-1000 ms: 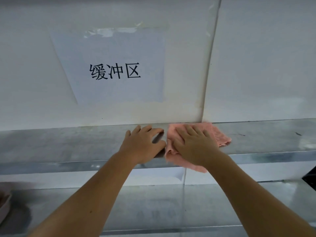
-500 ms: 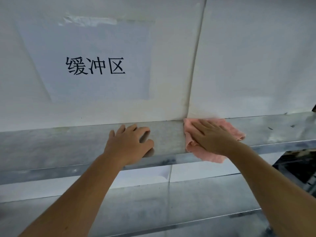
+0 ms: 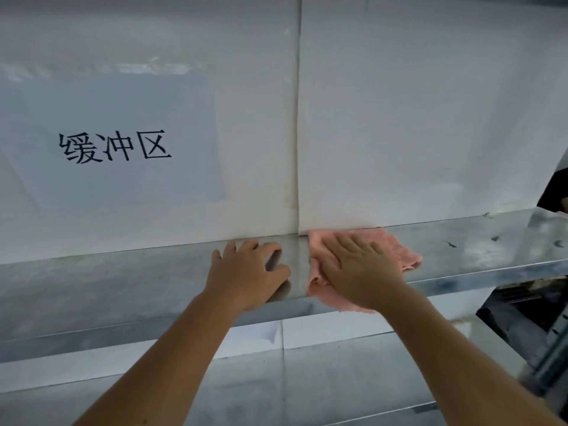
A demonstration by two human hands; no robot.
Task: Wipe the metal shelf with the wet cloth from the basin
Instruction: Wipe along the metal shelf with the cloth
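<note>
Right hand (image 3: pixel 362 272) flat on pink cloth (image 3: pixel 396 250) atop metal shelf (image 3: pixel 123 284)

Cloth (image 3: pixel 396 250) on shelf (image 3: pixel 107 281), seemingly touching wall (image 3: pixel 415 133).

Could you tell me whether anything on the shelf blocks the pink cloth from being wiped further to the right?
Nothing visible does. The right hand presses the pink cloth flat on the metal shelf, and the stretch to its right shows only small dark specks and reflections.

Two bare forearms, no sleeves in view, left hand (image 3: pixel 247 273) and right hand (image 3: pixel 362 269) without gloves, rings or watch
</note>
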